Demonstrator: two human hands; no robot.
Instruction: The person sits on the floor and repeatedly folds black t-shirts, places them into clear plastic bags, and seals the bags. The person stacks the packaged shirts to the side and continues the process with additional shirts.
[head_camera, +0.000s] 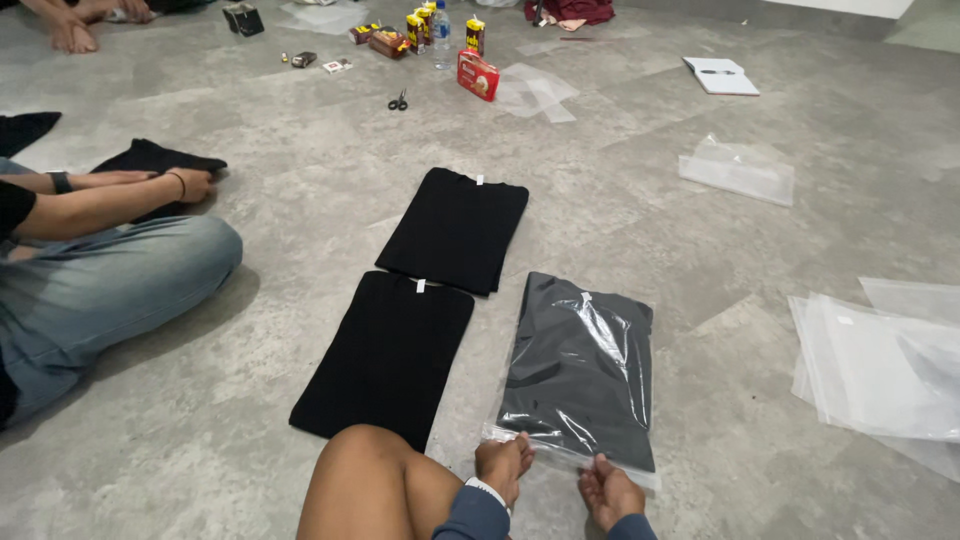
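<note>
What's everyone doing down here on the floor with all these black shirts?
The person wearing the camera sits on the grey floor with both hands on the near, open end of a clear plastic bag that holds a folded black garment: left hand, right hand. Two more folded black shirts lie beside it, one near and one farther. A stack of empty clear bags waits on the right. On the left, another person in jeans presses a hand on a black garment.

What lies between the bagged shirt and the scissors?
In the head view, one folded black shirt lies between the bagged shirt and the scissors; otherwise bare floor.
</note>
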